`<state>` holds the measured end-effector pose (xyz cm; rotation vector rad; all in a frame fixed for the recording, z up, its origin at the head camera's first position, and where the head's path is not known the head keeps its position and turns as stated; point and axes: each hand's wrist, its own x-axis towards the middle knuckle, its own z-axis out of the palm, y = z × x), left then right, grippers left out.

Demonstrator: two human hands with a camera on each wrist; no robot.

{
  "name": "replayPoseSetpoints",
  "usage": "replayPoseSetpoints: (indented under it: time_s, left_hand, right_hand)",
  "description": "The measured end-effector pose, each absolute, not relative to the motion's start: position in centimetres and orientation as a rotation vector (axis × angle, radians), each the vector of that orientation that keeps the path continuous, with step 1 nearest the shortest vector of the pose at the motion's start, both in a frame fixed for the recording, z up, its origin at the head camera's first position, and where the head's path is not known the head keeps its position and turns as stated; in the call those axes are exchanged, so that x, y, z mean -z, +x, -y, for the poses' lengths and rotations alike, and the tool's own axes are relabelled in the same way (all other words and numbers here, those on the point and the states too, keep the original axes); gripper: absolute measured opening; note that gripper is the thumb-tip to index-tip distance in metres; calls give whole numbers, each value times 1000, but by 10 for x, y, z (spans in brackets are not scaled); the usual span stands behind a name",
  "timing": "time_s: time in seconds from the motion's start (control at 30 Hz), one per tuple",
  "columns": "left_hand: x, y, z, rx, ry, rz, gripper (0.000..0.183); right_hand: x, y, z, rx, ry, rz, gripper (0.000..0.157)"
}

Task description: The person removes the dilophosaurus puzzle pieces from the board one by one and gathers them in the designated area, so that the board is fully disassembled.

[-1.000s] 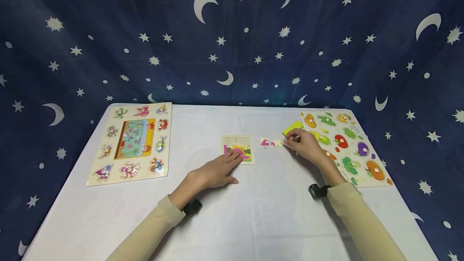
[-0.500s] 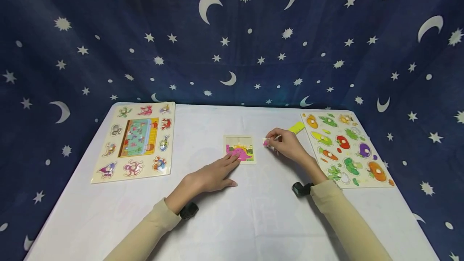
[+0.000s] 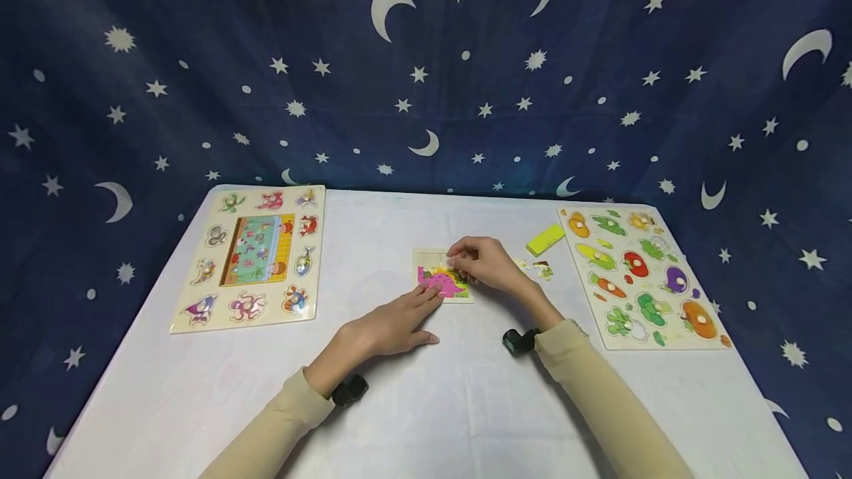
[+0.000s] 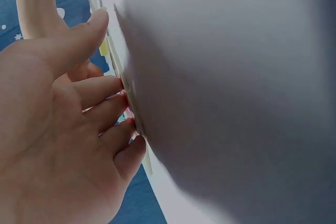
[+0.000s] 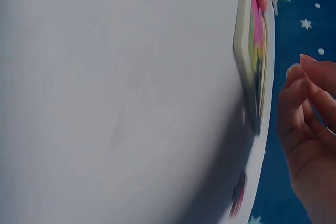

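A small wooden jigsaw tray with a pink dinosaur picture lies mid-table; bare backing shows along its far side. My left hand rests with extended fingers on the tray's near left part, over the dinosaur. Above its far right corner, my right hand pinches a small puzzle piece between thumb and fingertips; only a pale edge shows. Loose puzzle pieces lie to the right, partly hidden by the right hand. The left wrist view shows the left fingertips at the tray's edge.
A yellow block lies behind the loose pieces. A sea-animal knob puzzle board is at the left, and a vegetable puzzle board at the right. A starry blue curtain stands behind the white table.
My right hand has moved left from beside the yellow block, over the loose pieces, to the tray, with a puzzle piece pinched. The left hand has stayed on the tray.
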<state>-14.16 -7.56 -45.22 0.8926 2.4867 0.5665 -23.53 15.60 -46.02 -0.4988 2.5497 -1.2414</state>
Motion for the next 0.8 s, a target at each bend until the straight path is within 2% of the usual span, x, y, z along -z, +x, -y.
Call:
replayPoseSetpoints:
  time_s: [0.53,0.8]
  left_hand:
    - [456,-138,78,-600,898,-2479,72]
    - [451,-139,80,-611,875,-2464,71]
  right_hand:
    - [472,-241,-124,1040,-703,-2589,17]
    - [470,-244,-119,1070,-679,-2551,16]
